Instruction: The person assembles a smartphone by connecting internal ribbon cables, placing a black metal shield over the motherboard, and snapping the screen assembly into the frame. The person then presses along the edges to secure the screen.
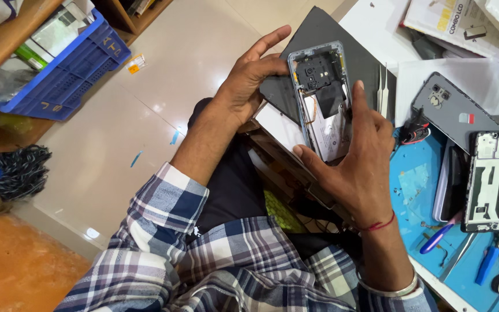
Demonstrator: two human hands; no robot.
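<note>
Seen from above, a person in a blue and white checked shirt holds an opened smartphone with its back cover removed (321,98), its dark circuit board and pale battery exposed, over their lap beside a workbench. The left hand (249,81) grips the phone's upper left edge, thumb on the frame and fingers spread behind it. The right hand (359,156) cradles the lower end, thumb along the bottom left edge and a finger pressed on the phone's right side. The phone's long axis runs from top to bottom between both hands, equally near each. On the blue work mat (414,190) lie a grey back cover (451,112), a bare phone frame (489,179) and metal tweezers (382,89).
</note>
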